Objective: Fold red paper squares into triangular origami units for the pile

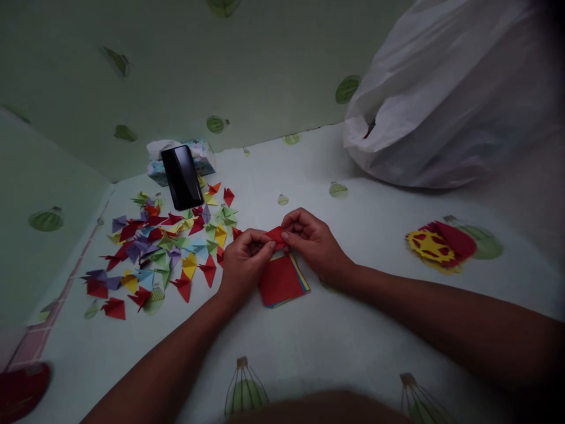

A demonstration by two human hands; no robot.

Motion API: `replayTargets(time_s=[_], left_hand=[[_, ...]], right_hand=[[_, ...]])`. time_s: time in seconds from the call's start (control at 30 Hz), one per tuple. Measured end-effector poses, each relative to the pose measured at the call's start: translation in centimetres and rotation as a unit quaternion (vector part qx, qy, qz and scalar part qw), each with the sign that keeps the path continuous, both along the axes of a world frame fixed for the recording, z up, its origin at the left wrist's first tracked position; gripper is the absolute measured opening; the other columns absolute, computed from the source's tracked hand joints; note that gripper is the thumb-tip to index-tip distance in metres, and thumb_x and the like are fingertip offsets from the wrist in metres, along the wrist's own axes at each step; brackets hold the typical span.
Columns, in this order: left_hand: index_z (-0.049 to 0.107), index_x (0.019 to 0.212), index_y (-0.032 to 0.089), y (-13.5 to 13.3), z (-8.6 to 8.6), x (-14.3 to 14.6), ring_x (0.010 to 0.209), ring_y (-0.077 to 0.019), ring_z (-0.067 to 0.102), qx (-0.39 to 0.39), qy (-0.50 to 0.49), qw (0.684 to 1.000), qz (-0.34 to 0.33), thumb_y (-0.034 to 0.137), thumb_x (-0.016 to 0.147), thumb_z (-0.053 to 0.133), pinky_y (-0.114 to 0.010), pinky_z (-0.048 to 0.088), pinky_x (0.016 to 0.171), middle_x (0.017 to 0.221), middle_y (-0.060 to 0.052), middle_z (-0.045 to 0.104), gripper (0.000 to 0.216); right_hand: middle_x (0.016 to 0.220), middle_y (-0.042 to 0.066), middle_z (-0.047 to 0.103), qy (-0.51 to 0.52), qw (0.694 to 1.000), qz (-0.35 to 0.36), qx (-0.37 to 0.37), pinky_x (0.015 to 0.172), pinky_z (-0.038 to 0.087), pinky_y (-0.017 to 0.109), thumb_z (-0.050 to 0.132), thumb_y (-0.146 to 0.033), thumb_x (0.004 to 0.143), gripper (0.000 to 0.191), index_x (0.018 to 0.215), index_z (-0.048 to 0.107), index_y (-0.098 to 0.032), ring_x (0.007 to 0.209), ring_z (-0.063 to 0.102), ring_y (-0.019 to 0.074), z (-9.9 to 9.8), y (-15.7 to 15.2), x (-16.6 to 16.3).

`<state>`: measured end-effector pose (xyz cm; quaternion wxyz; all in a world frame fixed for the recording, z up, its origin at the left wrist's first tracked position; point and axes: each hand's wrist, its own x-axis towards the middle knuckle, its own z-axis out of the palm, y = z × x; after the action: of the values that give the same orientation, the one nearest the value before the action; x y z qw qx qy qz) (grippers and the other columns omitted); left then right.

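Both hands meet over the pale green cloth and pinch one small red paper piece (pixel 276 235) between their fingertips. My left hand (pixel 244 261) grips its left end, my right hand (pixel 312 241) its right end. Just below the hands lies a small stack of coloured paper squares (pixel 281 282) with a red sheet on top. To the left, several folded paper triangles (pixel 163 247) in red, yellow, green, purple and blue are scattered over the cloth.
A black phone (pixel 182 176) leans on a tissue pack (pixel 203 156) at the back left. A large white plastic bag (pixel 454 94) fills the back right. A red and yellow paper piece (pixel 436 244) lies at the right.
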<state>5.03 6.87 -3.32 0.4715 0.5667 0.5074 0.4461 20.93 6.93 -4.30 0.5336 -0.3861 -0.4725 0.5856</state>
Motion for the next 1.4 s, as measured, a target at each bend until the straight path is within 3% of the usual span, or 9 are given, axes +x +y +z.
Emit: replayTargets(time_s=[0.63,1.0,1.4], left_hand=[[0.061,0.069,0.018,-0.06,-0.13,-0.05,0.071,-0.0123,0.060,0.034,-0.002,0.999,-0.005,0.018,0.074,0.069,-0.024,0.047,0.066,0.079,-0.001,0.066,0.010],[0.061,0.066,0.018,-0.19,0.30,0.28,0.068,-0.0128,0.061,0.012,-0.033,0.999,0.029,0.020,0.070,0.072,-0.024,0.048,0.062,0.076,-0.001,0.067,0.012],[0.062,0.071,0.017,-0.15,-0.42,0.11,0.074,-0.0117,0.061,-0.040,-0.091,0.995,0.024,0.024,0.072,0.075,-0.024,0.048,0.070,0.083,-0.001,0.067,0.015]], right_hand=[[0.073,-0.005,0.055,0.023,1.000,0.007,-0.005,0.060,0.045,0.027,0.066,-0.020,0.081,0.014,0.084,0.052,-0.021,0.061,0.053,0.0094,-0.05,-0.07,-0.33],[0.080,-0.003,0.053,-0.007,1.000,0.024,0.006,0.065,0.043,0.027,0.067,-0.017,0.076,0.022,0.090,0.051,-0.023,0.071,0.052,0.0115,0.14,-0.09,-0.25],[0.079,-0.003,0.050,-0.030,0.999,0.004,0.031,0.066,0.042,0.027,0.064,-0.018,0.078,0.016,0.087,0.050,-0.022,0.073,0.049,0.0125,0.19,-0.14,-0.39]])
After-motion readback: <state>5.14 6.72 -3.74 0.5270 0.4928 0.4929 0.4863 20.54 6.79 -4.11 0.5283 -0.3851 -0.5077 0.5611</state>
